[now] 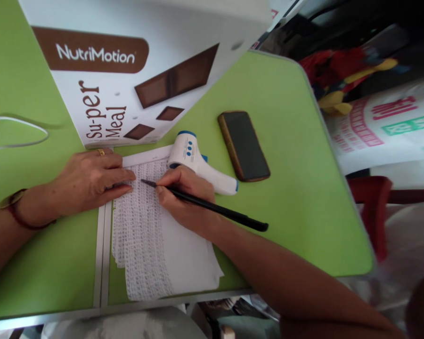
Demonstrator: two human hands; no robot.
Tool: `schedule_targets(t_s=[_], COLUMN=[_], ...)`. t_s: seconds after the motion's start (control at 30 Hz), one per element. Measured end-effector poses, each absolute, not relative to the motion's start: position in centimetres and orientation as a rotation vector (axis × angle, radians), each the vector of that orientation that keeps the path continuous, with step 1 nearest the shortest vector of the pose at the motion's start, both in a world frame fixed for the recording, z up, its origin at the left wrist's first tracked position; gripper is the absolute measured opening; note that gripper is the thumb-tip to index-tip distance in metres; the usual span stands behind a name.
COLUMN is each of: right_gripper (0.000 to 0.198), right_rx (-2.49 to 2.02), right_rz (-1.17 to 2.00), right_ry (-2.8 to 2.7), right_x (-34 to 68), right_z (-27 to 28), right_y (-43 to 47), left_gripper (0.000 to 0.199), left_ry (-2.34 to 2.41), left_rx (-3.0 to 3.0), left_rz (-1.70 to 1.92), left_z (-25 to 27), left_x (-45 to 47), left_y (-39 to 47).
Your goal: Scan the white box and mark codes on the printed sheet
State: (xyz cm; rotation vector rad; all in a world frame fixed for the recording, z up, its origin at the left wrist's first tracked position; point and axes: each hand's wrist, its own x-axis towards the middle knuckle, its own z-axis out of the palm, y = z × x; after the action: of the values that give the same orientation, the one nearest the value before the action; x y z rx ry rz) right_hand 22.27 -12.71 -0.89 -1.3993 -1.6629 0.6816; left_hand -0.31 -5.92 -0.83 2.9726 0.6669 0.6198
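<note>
My right hand [189, 197] grips a slim black pen [229, 214], its tip just above or on the written sheets. Under it lies a stack of white paper [191, 263], its left part filled with dense rows of small handwriting and its right part blank. My left hand [95, 181] lies flat with fingers stretched out, fingertips touching the upper left edge of the paper. Right beyond my right hand rests a white and blue infrared thermometer [215, 179], partly covering the top of the sheets.
A large white NutriMotion box [123, 89] stands behind the paper. To the right lies a smartphone [247, 146] in a brown case. A white cable [28, 125] curls at the far left of the green table [304, 212]. A printed white sack [385, 122] and a red chair [372, 207] are beyond the right edge.
</note>
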Motion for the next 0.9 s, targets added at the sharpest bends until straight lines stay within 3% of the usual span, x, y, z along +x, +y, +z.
schedule_targets(t_s=[0.9], right_gripper=[0.010], right_rx=[-1.375], right_rz=[0.684], right_ry=[-1.603], right_x=[22.22], right_z=[-1.05], right_y=[-12.78], left_gripper=[0.033], left_ry=[0.637], left_rx=[2.961], left_rz=[0.673], left_z=[-1.03], left_x=[-0.35], left_y=[-5.88])
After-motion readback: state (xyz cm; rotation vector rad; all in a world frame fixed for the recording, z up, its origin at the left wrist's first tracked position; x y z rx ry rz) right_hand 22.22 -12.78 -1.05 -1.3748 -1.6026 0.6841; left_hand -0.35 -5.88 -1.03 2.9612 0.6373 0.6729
